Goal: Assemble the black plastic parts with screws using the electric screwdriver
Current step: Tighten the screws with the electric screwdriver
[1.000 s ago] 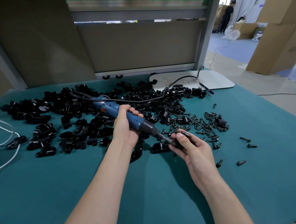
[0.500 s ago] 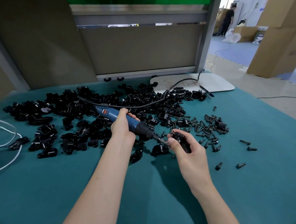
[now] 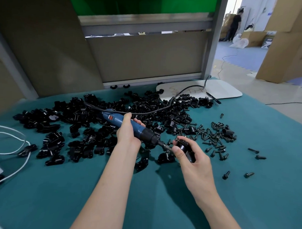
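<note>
A table covered in teal cloth fills the lower frame. A wide heap of black plastic parts is spread across its middle and left, and a looser scatter of black screws is seen right of centre. A white board lies at the table's far edge, upper right. The blue electric screwdriver is held just above the heap at the centre, gripped round its body by the left hand, its tip pointed right. Its black cord is draped back over the heap. One black part is pinched between the thumb and curled fingers of the right hand, and the bit is set against it.
</note>
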### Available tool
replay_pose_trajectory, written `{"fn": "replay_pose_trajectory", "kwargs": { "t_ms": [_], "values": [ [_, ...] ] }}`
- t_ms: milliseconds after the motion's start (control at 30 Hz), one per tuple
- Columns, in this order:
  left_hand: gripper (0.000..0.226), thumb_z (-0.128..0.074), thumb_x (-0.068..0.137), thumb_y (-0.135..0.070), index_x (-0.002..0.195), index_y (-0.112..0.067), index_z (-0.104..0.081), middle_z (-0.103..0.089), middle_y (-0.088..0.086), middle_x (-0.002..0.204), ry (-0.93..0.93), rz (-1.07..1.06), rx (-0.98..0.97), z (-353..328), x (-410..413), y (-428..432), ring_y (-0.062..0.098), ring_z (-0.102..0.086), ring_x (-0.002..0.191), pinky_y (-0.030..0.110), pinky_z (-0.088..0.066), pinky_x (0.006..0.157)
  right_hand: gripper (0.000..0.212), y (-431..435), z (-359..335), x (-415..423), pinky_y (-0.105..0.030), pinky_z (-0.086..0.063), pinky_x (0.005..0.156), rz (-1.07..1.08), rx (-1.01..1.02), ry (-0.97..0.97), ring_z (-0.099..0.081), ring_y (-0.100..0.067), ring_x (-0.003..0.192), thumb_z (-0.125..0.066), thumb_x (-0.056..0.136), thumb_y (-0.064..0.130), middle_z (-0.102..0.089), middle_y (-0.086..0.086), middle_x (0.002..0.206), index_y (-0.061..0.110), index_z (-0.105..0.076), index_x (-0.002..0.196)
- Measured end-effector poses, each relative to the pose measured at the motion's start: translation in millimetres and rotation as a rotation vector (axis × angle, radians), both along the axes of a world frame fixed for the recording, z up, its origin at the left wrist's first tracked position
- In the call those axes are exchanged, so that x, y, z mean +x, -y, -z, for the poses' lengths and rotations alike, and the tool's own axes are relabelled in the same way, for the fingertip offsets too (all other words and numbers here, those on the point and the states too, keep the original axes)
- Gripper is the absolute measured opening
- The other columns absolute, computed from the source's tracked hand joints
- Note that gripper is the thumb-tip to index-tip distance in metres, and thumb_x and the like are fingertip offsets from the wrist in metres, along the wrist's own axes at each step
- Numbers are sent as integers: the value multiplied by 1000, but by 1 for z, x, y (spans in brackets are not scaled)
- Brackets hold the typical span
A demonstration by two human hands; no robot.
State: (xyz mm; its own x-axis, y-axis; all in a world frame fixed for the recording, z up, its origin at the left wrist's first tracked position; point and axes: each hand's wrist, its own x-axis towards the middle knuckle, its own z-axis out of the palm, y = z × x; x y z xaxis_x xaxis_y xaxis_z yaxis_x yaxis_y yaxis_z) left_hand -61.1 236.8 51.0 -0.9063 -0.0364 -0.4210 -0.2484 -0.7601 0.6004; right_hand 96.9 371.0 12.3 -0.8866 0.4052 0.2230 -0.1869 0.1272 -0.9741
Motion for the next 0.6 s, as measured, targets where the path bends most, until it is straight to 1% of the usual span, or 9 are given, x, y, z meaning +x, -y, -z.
{"fn": "replay_pose_trajectory", "kwargs": {
  "t_ms": [67, 133, 167, 267, 333, 400, 433, 533, 600],
  "values": [
    [21, -71, 90, -15, 84, -12, -51, -57, -2, 51, -16, 26, -26, 0, -1, 0, 13, -54, 41, 25, -52, 49, 19, -1, 0, 0, -12, -43, 60, -22, 10, 29, -53, -5, 66, -71, 93, 41, -72, 6, 87, 56, -67, 104],
    [22, -71, 90, -16, 83, -12, -51, -56, -1, 54, -36, 65, -53, -1, -3, 5, 14, -52, 46, 26, -52, 51, 18, -2, 1, 0, -14, -43, 61, -68, 16, 67, -55, -15, 68, -71, 91, 42, -72, 4, 87, 55, -68, 103],
    [23, -70, 91, -17, 82, -12, -50, -56, -1, 55, -42, 76, -65, -2, -4, 9, 14, -52, 48, 27, -52, 53, 17, -3, 2, 1, -15, -45, 66, -85, 11, 76, -60, -18, 74, -71, 90, 44, -74, 7, 89, 53, -69, 105],
    [21, -69, 92, -17, 85, -13, -49, -56, -1, 57, -29, 16, -34, -4, -12, 27, 15, -53, 53, 32, -54, 64, 23, -5, 3, 0, -24, -52, 85, -82, -17, 68, -69, -7, 92, -69, 85, 50, -77, 15, 98, 45, -71, 107],
    [21, -69, 91, -15, 89, -13, -49, -56, -1, 59, -15, -37, 51, -3, -14, 35, 14, -54, 54, 32, -55, 66, 20, -5, 2, -1, -18, -52, 79, -87, -12, 75, -68, -7, 90, -69, 87, 48, -77, 18, 96, 44, -70, 107],
    [21, -69, 91, -14, 91, -13, -48, -57, -1, 61, 3, -53, 95, -1, -12, 35, 14, -54, 53, 32, -55, 65, 15, -4, 1, -2, -10, -48, 69, -97, 0, 92, -66, -13, 87, -69, 91, 43, -76, 17, 93, 46, -70, 106],
    [22, -70, 90, -14, 92, -13, -48, -57, -1, 61, 9, -56, 113, -1, -10, 33, 14, -54, 52, 32, -55, 64, 14, -3, 1, -2, -9, -47, 68, -97, -1, 96, -65, -14, 88, -70, 92, 42, -76, 17, 93, 46, -70, 106],
    [24, -71, 89, -13, 94, -13, -47, -58, -1, 61, 16, -49, 147, -1, -7, 23, 14, -55, 52, 32, -55, 63, 14, -3, 0, -2, -6, -46, 68, -93, 1, 95, -66, -12, 88, -70, 91, 42, -77, 18, 92, 52, -70, 102],
    [24, -71, 89, -14, 94, -13, -47, -58, -2, 58, 14, -25, 140, -2, -6, 17, 14, -56, 52, 31, -57, 65, 17, -2, -2, -2, -7, -44, 63, -88, 14, 93, -61, -18, 87, -70, 91, 43, -75, 16, 89, 58, -68, 100]
  ]
}}
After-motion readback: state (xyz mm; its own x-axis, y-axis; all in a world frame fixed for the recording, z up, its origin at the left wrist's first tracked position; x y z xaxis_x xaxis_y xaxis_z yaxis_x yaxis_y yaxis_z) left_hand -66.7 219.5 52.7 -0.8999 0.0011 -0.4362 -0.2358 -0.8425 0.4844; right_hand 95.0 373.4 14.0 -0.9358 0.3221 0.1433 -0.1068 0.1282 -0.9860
